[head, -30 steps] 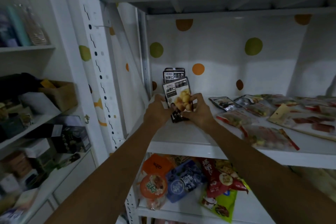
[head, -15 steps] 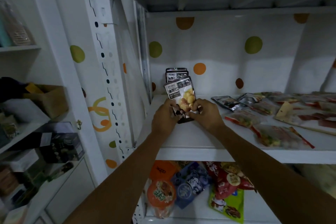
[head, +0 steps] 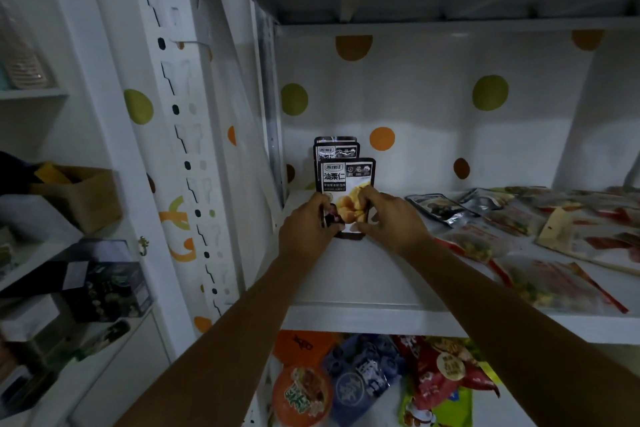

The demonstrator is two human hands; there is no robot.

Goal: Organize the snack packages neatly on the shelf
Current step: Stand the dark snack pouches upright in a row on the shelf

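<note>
Snack pouch [head: 346, 180], black and white with yellow pieces pictured on it, stands upright between both hands. The left hand [head: 306, 224] pinches its lower left edge, and the right hand [head: 391, 215] curls its fingers round the lower right. It sits on the white shelf [head: 363, 281] near the left rear corner, just in front of two matching pouches [head: 336, 149] standing in a row. Flat packets [head: 502, 236] lie scattered to the right, and colourful bags [head: 363, 381] fill the level below.

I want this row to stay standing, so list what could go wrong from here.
1. The front pouch, pinched upright by the left hand and right hand, may tip forward when released; nothing else visibly props it.
2. Pushed back, it could knock over the upright pouches behind it.
</note>
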